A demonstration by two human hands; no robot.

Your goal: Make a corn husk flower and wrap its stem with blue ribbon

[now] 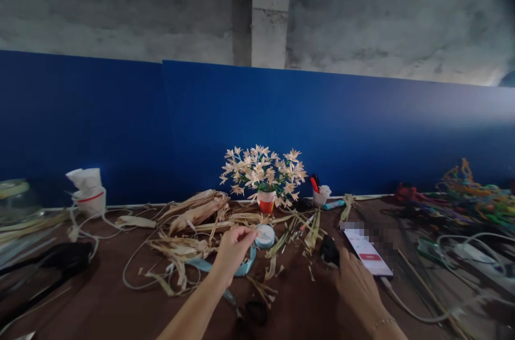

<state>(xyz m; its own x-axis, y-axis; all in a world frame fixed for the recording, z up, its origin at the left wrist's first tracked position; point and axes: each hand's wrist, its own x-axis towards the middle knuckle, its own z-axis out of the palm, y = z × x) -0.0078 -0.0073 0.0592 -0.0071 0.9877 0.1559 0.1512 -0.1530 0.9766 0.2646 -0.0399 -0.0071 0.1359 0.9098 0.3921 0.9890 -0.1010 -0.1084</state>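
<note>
With the middle of the view as the clock's centre:

1. Grey concrete wall (pixel 161 7), spread across 12 o'clock.
2. Blue partition (pixel 249 109), running from 9 to 3 o'clock below the wall.
3. Dark brown tabletop (pixel 308 313), filling 8 round to 4 o'clock.
4. Tangle of coloured cords (pixel 469 195), between 3 and 4 o'clock, on the tabletop.
5. Dry husks (pixel 201 216), heaped between 7 and 8 o'clock, with loose strips scattered towards 6.
6. Pale flowers (pixel 261 174) with green stems, at 6 o'clock, upright in an orange-and-white cup (pixel 266 204).
7. Right hand (pixel 356 278), between 4 and 5 o'clock, back upward, beside the phone; its fingertips are hidden, so whether that grip is open or closed I cannot tell.
8. Left hand (pixel 233 254), between 6 and 7 o'clock, its grip closed, thumb and finger pinched; anything between the tips is too small to make out.
9. Phone (pixel 364 249), near 4 o'clock, screen lit, a white cable (pixel 414 314) at its near end.
10. Light-blue roll (pixel 264 241), at 6 o'clock, just beside the left fingertips.
11. Black object (pixel 330 250), near 5 o'clock, just beside the right hand.
</note>
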